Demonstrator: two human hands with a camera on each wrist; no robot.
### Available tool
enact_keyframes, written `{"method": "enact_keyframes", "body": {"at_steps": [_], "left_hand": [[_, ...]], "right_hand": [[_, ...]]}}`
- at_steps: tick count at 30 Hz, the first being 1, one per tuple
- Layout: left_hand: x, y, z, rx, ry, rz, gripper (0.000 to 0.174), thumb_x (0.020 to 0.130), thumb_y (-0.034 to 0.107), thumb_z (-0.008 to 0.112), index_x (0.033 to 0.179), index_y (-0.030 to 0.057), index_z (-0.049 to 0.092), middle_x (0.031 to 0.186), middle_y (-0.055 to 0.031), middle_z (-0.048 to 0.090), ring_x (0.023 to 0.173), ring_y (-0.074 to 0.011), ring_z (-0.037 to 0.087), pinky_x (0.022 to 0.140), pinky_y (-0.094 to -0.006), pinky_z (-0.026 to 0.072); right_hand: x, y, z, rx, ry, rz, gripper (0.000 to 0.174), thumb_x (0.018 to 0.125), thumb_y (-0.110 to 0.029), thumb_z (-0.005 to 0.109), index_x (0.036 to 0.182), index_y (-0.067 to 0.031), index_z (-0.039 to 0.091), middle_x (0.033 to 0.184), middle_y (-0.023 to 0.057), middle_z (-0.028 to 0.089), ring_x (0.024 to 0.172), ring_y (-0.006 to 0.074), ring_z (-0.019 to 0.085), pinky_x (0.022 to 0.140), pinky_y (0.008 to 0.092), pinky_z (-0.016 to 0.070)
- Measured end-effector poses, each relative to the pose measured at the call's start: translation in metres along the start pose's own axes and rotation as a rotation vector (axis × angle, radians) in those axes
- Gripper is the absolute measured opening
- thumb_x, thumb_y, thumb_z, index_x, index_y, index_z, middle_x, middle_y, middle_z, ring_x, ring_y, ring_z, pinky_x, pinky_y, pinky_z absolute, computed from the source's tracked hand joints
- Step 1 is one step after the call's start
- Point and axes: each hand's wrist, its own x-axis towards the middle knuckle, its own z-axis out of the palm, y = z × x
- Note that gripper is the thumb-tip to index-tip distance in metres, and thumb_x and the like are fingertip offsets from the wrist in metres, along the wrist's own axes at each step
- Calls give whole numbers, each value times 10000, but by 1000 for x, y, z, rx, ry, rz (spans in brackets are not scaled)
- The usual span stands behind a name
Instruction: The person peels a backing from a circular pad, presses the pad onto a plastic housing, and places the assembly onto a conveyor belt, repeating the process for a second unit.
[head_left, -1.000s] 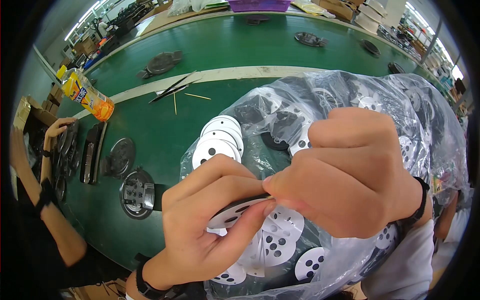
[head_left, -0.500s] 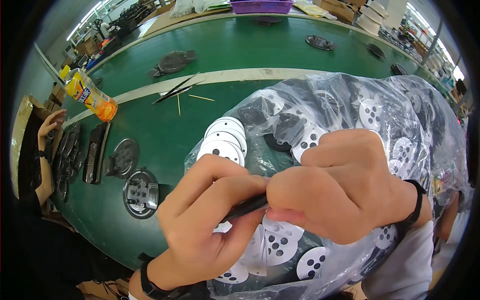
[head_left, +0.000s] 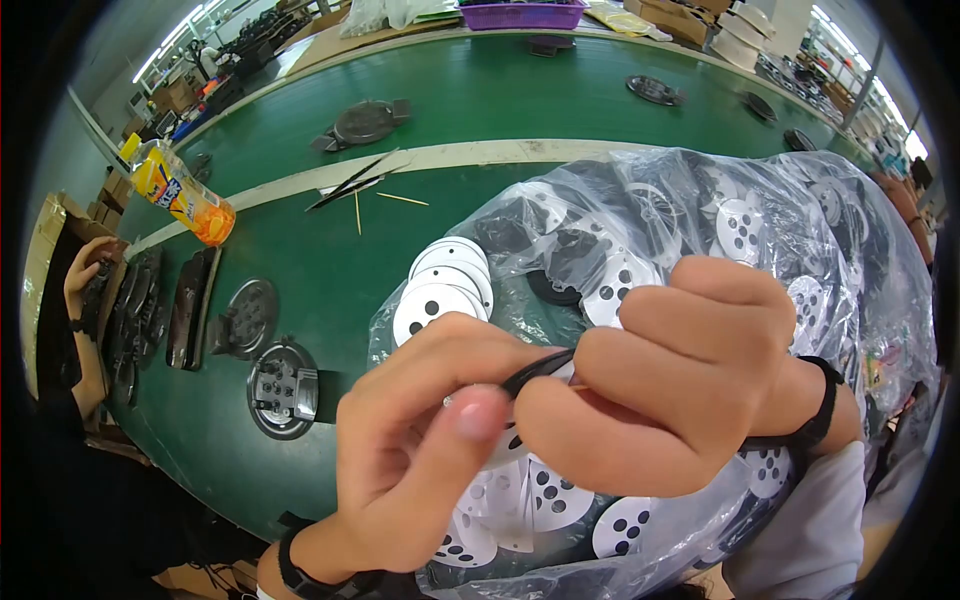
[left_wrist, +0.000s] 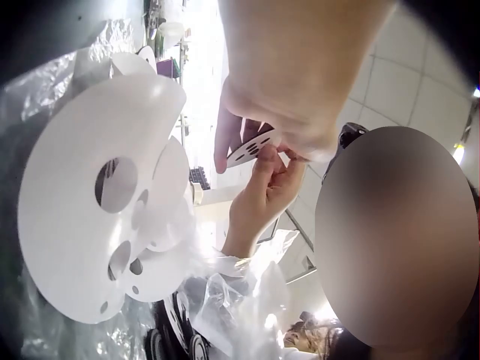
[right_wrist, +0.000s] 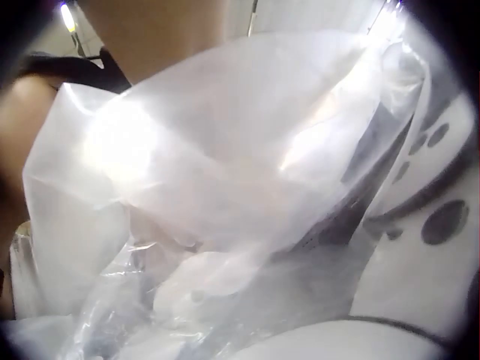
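Observation:
My left hand (head_left: 420,440) grips a round black-edged disc (head_left: 535,372) whose white face has dark holes. Its thumb is raised off the near side in the head view. Close against the disc's right edge is my right hand (head_left: 670,385), fingers curled, pinching a thin wooden stick (head_left: 579,388) of which only a short bit shows. In the left wrist view both hands meet at the disc (left_wrist: 252,148), tilted with its holes showing. Below the hands lie loose white discs with holes (head_left: 622,527). Plastic film fills the right wrist view and hides the right hand's fingers.
A clear plastic bag (head_left: 690,170) of discs spreads over the right side. White discs are stacked (head_left: 435,305) left of it. Black round parts (head_left: 283,388), tweezers (head_left: 350,182), thin sticks (head_left: 403,198) and an orange drink bottle (head_left: 185,195) stand or lie around. Another person's arm (head_left: 88,350) is at left.
The left thumb has lifted away from the disc, and the disc has turned so its black edge faces up between the hands. Black parts on the far green belt have shifted right.

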Motion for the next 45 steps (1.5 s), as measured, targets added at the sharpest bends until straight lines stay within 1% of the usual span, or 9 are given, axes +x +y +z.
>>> {"method": "enact_keyframes", "body": {"at_steps": [9,14,20,27,29,30,35,40,45], "left_hand": [[13,-4,-29,-85,251,-287,241,908,188,471,914,-31,570,853,-52,586,785,-97,558,718,-226,434],[21,-9,-45,-194,491,-209,229,902,217,501,959,15,593,819,-16,623,684,-60,571,527,-187,410],[25,-12,-57,-210,515,-58,259,916,220,453,967,3,584,855,-52,617,695,-103,555,552,-245,426],[23,-6,-36,-306,385,-81,271,928,207,427,1002,-23,549,915,-97,603,732,-149,561,597,-291,458],[20,-9,-39,-332,221,-58,274,935,200,415,1021,-31,535,944,-112,598,758,-169,570,628,-311,473],[20,-9,-36,-348,194,-63,280,939,207,410,1020,-31,534,942,-113,597,766,-171,573,636,-317,477],[15,-11,-25,-369,128,-111,251,943,205,425,1022,-8,532,947,-102,592,816,-168,585,701,-344,502],[10,-14,-21,-485,36,-170,192,927,184,465,989,14,527,941,-75,584,846,-151,579,720,-346,509],[11,-15,-19,-589,-3,-217,250,901,140,514,1115,70,404,934,-79,568,871,-143,569,712,-328,515]], "right_hand": [[-4,-3,-7,23,-138,-115,221,476,-153,589,695,-147,565,518,-71,323,409,73,264,408,226,153],[-1,-4,-14,348,-480,-72,238,556,-117,606,791,-82,606,563,-47,414,454,79,385,386,226,239],[6,-8,-21,636,-738,101,260,635,-118,608,887,-62,580,653,-5,478,545,163,458,476,293,356],[-1,15,-13,945,-507,380,126,876,-173,485,883,-48,475,706,66,478,599,168,436,561,274,358],[-5,14,-10,1362,-313,859,147,923,-192,436,879,-59,391,746,84,487,624,125,402,572,254,341],[-5,16,-4,1396,-208,801,157,941,-197,419,881,-70,349,767,78,483,639,91,369,579,236,334],[-3,19,-7,1594,-94,1051,194,904,-214,506,920,-67,380,813,69,491,675,77,373,614,193,330],[-5,17,-5,1606,-311,834,403,680,-119,765,960,-41,486,1067,130,478,808,110,446,718,223,372],[-3,16,-4,1667,-326,770,383,624,-73,796,898,-33,530,1176,206,451,1008,213,480,874,334,375]]}}
